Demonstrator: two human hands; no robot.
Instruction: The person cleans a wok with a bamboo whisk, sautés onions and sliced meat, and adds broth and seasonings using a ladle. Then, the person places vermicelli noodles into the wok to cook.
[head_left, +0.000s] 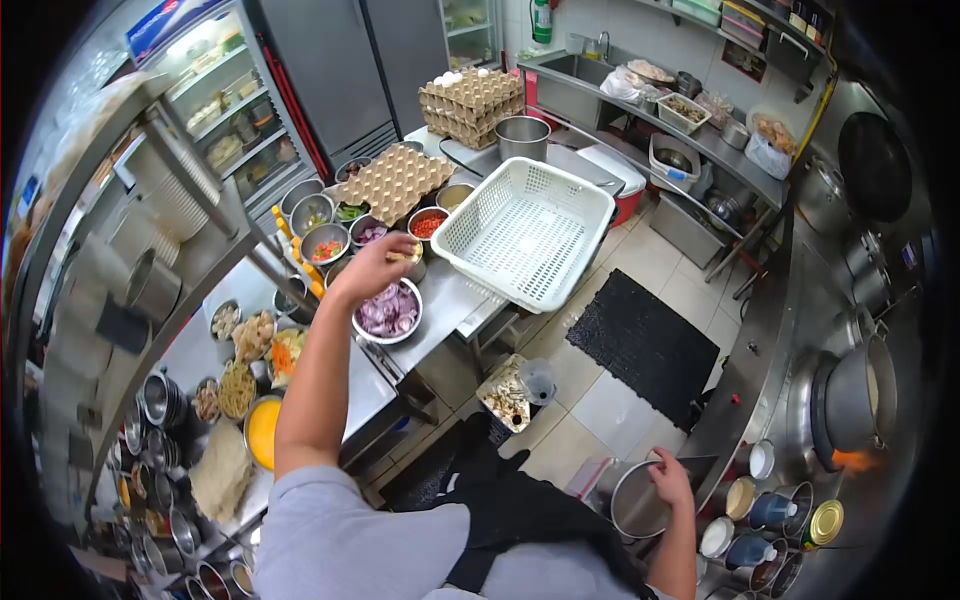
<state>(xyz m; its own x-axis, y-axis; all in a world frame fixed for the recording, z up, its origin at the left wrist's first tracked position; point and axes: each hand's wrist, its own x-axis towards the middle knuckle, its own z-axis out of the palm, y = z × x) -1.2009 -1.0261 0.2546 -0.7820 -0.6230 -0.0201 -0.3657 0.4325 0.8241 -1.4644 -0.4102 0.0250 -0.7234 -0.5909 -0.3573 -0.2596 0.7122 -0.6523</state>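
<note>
My left hand (382, 264) reaches over the prep table, fingers curled in above a metal container. Pale yellow bits show at its fingertips, too small to name. Just below it is a white bowl of sliced red onions (388, 310). Around it sit a bowl of chopped red chillies (428, 224) and a bowl of diced red and green vegetables (326, 244). Low on the right, my right hand (672, 478) grips the rim of a deep metal pot (636, 505). The pot's mouth faces up; what it holds cannot be made out.
A white perforated basket (470, 245) stands at the table's end, beside an egg tray (395, 180) and stacked trays (468, 105). A bin (506, 395) and black mat (648, 345) are on the floor. At right, flame (856, 460) burns under a large pot (860, 395).
</note>
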